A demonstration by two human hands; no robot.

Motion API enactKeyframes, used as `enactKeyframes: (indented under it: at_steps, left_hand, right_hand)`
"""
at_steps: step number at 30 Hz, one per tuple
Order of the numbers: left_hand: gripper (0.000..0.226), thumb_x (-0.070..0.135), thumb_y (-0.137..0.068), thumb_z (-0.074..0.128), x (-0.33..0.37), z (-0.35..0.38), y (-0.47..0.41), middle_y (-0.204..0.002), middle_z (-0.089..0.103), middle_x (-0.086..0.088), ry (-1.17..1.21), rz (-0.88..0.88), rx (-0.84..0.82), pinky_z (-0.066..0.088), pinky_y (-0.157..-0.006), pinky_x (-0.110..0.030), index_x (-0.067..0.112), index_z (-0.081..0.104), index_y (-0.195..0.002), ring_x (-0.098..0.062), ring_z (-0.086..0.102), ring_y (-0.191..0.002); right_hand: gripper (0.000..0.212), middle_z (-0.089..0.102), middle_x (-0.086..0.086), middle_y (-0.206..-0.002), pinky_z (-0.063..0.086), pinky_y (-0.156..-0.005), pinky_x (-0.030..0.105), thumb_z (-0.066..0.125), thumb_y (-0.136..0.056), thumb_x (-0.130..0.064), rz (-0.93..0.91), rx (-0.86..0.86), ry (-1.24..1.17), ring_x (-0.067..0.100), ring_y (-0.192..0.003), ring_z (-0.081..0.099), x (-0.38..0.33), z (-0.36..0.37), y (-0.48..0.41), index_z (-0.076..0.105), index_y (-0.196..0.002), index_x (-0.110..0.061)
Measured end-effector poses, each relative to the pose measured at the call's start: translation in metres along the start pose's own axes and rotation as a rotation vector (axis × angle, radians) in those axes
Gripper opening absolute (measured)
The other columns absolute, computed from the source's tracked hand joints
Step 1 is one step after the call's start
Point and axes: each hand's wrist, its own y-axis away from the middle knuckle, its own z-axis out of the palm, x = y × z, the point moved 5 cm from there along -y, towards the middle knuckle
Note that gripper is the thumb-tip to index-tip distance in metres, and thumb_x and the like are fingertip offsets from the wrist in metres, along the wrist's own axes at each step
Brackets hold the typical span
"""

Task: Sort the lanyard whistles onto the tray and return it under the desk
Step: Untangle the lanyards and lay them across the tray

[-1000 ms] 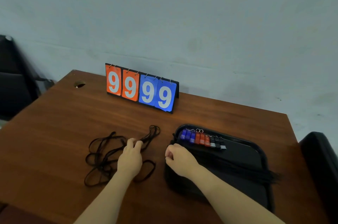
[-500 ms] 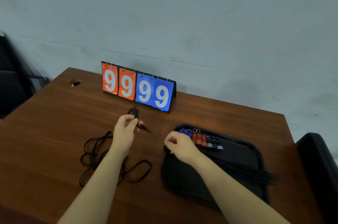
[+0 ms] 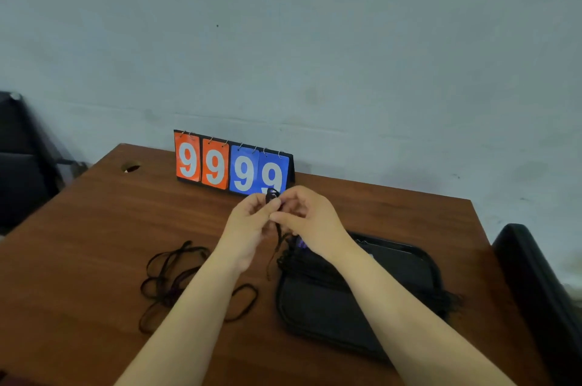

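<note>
Both hands meet mid-desk: left hand (image 3: 248,228) and right hand (image 3: 310,218) each pinch-closed on a small black whistle (image 3: 272,195) w/ cord hanging below, raised just in front of the scoreboard (image 3: 233,166), which reads "9 9 9 9" (2 orange, 2 blue cards). Tray (image 3: 409,262) at 4 o'clock from hands, cords bundled across it, blue whistle (image 3: 300,242) peeking under right wrist. Loose lanyards (image 3: 170,278) on desk (image 3: 94,228) at 8 o'clock.

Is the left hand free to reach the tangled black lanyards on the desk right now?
Probably not yet: the left hand and right hand are both pinching a black whistle. The tangled black lanyards lie unobstructed below.
</note>
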Motion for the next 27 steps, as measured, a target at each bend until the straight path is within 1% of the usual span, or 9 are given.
enactKeyframes:
  at_steps: [6,9,11,14,17,19,21,25,27]
  left_hand:
    - [0.02,0.027,-0.095,0.055,-0.002,0.011,0.001,-0.076,0.059,-0.006,-0.083,-0.036,-0.053,0.042,-0.067,-0.029,0.012,0.065,-0.085,-0.012,0.05,-0.063]
    - [0.024,0.032,-0.096,0.052,-0.006,0.016,0.002,-0.07,0.058,0.001,-0.282,-0.043,-0.07,0.04,-0.06,-0.024,0.014,0.061,-0.083,-0.013,0.05,-0.063]
    - [0.02,0.039,-0.09,0.06,-0.007,0.018,0.004,-0.08,0.06,0.01,-0.57,0.01,-0.144,0.04,-0.062,-0.018,0.019,0.06,-0.094,-0.006,0.055,-0.071]
    - [0.048,0.049,-0.075,0.074,-0.021,0.025,0.005,-0.107,0.061,0.012,-1.138,-0.016,-0.357,0.047,-0.08,-0.023,0.028,0.056,-0.114,-0.006,0.058,-0.096]
    - [0.039,0.044,-0.08,0.071,-0.038,0.038,0.011,-0.111,0.065,0.008,-1.273,-0.179,-0.587,0.048,-0.093,-0.029,0.022,0.066,-0.111,-0.007,0.059,-0.1]
    - [0.024,0.038,-0.087,0.065,-0.046,0.05,0.019,-0.089,0.068,0.006,-1.147,-0.244,-0.721,0.05,-0.076,-0.022,0.019,0.072,-0.099,-0.003,0.061,-0.077]
    - [0.019,0.031,-0.094,0.057,-0.051,0.062,0.026,-0.067,0.054,0.008,-0.82,-0.333,-0.752,0.041,-0.058,-0.019,0.016,0.069,-0.09,-0.004,0.047,-0.054]
    - [0.022,0.028,-0.092,0.051,-0.041,0.078,0.025,-0.058,0.045,0.002,0.252,-0.395,-0.53,0.04,-0.05,-0.019,0.011,0.06,-0.081,-0.01,0.046,-0.051]
    - [0.023,0.031,-0.09,0.05,-0.03,0.077,0.017,-0.061,0.048,0.001,0.512,-0.316,-0.366,0.043,-0.049,-0.02,0.012,0.06,-0.083,-0.01,0.049,-0.053]
  right_hand:
    - [0.008,0.065,-0.006,-0.077,0.05,-0.062,0.013,0.062,-0.094,-0.021,-0.03,0.069,0.083,0.0,-0.061,0.058,-0.004,-0.022,0.018,0.06,-0.086,-0.022]
    - [0.011,0.064,-0.001,-0.073,0.048,-0.052,0.014,0.052,-0.099,-0.018,0.05,0.2,-0.083,0.0,-0.052,0.058,-0.003,-0.039,0.022,0.058,-0.091,-0.013]
    - [0.015,0.067,0.003,-0.075,0.05,-0.052,0.019,0.048,-0.101,-0.018,0.113,0.31,-0.265,0.007,-0.054,0.062,-0.002,-0.054,0.024,0.056,-0.093,-0.01]
    - [0.013,0.072,-0.002,-0.096,0.056,-0.074,0.026,0.047,-0.101,-0.019,0.063,0.298,-0.22,0.01,-0.084,0.07,-0.006,-0.073,0.021,0.058,-0.096,-0.015]
    - [0.025,0.064,-0.012,-0.125,0.051,-0.096,0.026,0.049,-0.101,-0.02,-0.027,0.065,-0.063,0.003,-0.114,0.06,-0.013,-0.071,0.022,0.064,-0.121,-0.021]
    - [0.03,0.055,-0.018,-0.135,0.051,-0.096,0.024,0.049,-0.101,-0.021,-0.035,-0.086,-0.042,0.001,-0.116,0.059,-0.019,-0.064,0.025,0.062,-0.127,-0.025]
    - [0.026,0.057,-0.018,-0.129,0.053,-0.091,0.022,0.05,-0.1,-0.024,-0.042,-0.145,0.05,0.0,-0.103,0.064,-0.023,-0.058,0.029,0.062,-0.123,-0.03]
    - [0.014,0.064,-0.006,-0.102,0.046,-0.079,0.021,0.052,-0.098,-0.026,-0.04,0.117,0.227,0.008,-0.088,0.06,-0.012,-0.064,0.032,0.064,-0.103,-0.02]
    - [0.012,0.063,-0.005,-0.096,0.045,-0.077,0.021,0.055,-0.096,-0.029,-0.033,0.222,0.261,0.011,-0.089,0.059,-0.004,-0.07,0.036,0.061,-0.099,-0.019]
